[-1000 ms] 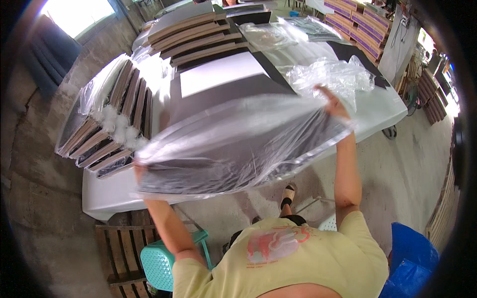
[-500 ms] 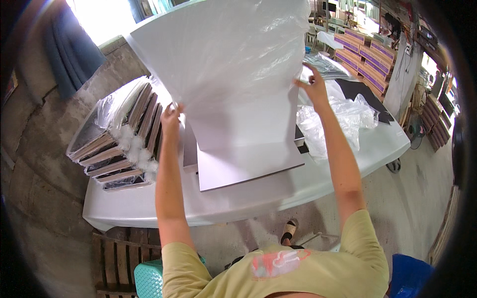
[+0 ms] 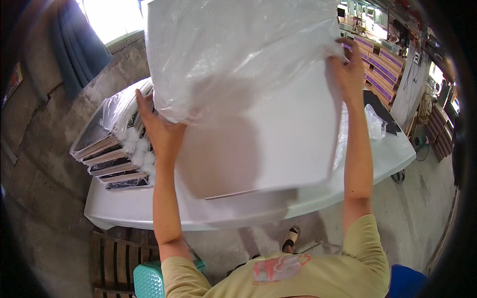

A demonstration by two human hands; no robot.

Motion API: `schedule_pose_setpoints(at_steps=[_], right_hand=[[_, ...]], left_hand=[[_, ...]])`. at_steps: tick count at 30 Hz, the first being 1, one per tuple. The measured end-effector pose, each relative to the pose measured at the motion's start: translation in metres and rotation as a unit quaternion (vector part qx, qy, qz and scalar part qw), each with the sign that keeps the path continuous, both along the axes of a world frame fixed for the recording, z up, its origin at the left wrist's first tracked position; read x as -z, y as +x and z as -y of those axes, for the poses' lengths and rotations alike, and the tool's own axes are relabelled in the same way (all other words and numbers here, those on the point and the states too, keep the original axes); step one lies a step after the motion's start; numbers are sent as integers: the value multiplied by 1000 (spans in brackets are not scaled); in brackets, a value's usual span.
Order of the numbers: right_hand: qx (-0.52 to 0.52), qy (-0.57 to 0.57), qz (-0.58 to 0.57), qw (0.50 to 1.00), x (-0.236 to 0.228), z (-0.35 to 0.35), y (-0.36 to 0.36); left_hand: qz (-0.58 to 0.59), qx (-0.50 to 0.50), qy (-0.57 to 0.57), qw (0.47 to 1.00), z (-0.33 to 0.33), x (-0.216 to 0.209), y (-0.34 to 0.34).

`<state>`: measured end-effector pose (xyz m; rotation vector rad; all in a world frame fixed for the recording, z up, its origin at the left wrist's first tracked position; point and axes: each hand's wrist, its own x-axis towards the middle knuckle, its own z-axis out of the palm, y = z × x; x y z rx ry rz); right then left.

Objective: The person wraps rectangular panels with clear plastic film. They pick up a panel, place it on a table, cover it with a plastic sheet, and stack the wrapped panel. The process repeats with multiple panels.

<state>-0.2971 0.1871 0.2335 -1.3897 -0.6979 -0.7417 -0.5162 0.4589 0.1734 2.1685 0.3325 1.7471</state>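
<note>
A large flat white board [image 3: 278, 144] stands tilted up over the table before me, its upper part covered by a clear plastic bag [image 3: 238, 54]. My left hand [image 3: 161, 126] is closed on the bag's lower left edge, where the film bunches beside the board; some fingertips are hidden. At the far right edge, my right hand [image 3: 348, 69] grips the bag's rim, its fingers bent round the film. Below the board's lower edge shows the white-covered table.
A stack of plastic-wrapped dark panels [image 3: 117, 144] stands at the table's left. Crumpled clear film [image 3: 373, 121] and a black sheet [image 3: 382, 111] lie at the right. Cartons [image 3: 382, 69] are piled behind. A green stool [image 3: 149, 280] and wooden pallet [image 3: 112, 260] are below, left.
The bag and board have shifted right and closer to me, covering the lower white sheet seen before. My right hand has moved up and right and closed on the bag; my left hand is slightly lower.
</note>
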Motion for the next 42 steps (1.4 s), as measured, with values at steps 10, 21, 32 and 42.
schedule_pose_setpoints(at_steps=[10,21,32,42], right_hand=[[71,-284,-132,947,218,35,-8],[81,-426,-267,861,294,147,-182],[128,-414,-296,851,329,161,-219],[159,-230,-337,899,306,176,-266]], left_hand=[[-180,-7,-155,971,-5,176,-51],[-265,-45,-265,926,61,259,-174],[-334,-94,-109,931,43,240,-180],[-358,-48,-288,887,94,228,-242]])
